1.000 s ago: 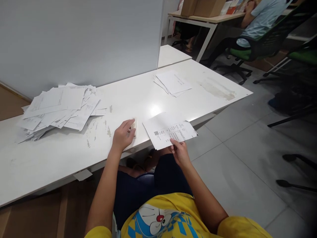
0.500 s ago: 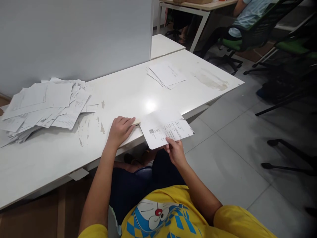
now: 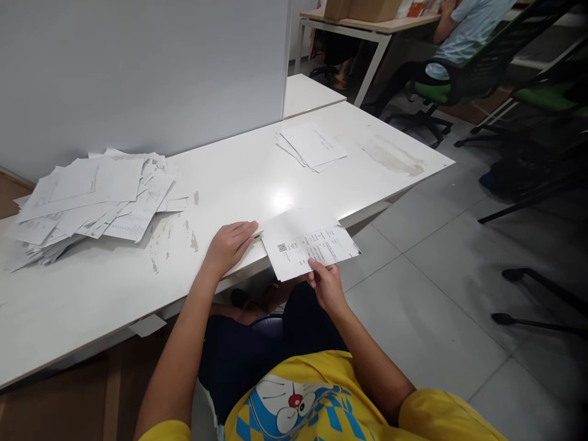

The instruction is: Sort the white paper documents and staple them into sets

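My right hand (image 3: pixel 327 283) pinches the near edge of a printed sheet of paper (image 3: pixel 301 239) with a QR code, thumb on top. The sheet reaches over the front edge of the white table (image 3: pixel 229 184), its far part lying on the top. At the sheet's left edge, my left hand (image 3: pixel 231 246) rests by the table edge with its fingers closed over a small, pale, flat piece (image 3: pixel 259 233). Only its tip shows, so its kind is unclear. Whether that tip touches the paper I cannot tell.
A large heap of printed papers (image 3: pixel 92 196) lies on the left against a grey partition (image 3: pixel 147 67). Several sheets (image 3: pixel 312 144) lie in a small stack farther right. Beyond the table, a person (image 3: pixel 475 30) sits on a green office chair (image 3: pixel 432 92).
The view has shifted slightly. My left fingers now cover more of the pale piece beside the sheet. My right hand keeps the same hold on the paper.
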`<move>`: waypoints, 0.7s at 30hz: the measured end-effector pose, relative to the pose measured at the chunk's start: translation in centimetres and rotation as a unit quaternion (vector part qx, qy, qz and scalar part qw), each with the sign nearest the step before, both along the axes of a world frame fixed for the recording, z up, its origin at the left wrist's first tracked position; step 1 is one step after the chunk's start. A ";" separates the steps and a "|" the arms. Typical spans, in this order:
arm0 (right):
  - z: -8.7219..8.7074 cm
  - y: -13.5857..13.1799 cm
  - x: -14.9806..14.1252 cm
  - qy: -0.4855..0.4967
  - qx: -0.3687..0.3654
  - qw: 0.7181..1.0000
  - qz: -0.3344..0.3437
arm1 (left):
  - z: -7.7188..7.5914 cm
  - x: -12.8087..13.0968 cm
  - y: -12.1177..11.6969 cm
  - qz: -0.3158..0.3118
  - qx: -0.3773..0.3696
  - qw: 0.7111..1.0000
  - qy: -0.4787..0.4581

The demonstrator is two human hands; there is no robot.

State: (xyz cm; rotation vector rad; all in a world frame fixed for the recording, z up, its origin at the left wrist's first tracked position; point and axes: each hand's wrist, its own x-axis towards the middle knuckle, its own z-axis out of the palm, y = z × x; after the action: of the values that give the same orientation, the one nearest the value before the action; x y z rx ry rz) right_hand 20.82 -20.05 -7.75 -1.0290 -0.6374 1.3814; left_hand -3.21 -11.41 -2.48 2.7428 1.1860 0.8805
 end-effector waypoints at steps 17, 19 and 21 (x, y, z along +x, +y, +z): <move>0.0 1.1 0.9 -0.025 0.000 0.999 0.020 | 0.2 0.0 0.4 -0.014 0.030 0.999 0.042; 0.0 1.1 0.8 -0.026 -0.003 0.999 0.020 | 0.1 -0.1 0.4 -0.012 0.040 0.998 0.044; 0.1 1.1 0.7 -0.030 0.000 0.999 0.021 | -0.1 -0.2 0.3 -0.010 0.044 0.998 0.044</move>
State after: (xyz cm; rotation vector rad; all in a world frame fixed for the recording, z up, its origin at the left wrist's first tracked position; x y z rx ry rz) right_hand 21.56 -18.99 -7.69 -1.0661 -0.7064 1.3907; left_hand -3.39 -11.09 -2.56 2.8865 1.1577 0.8365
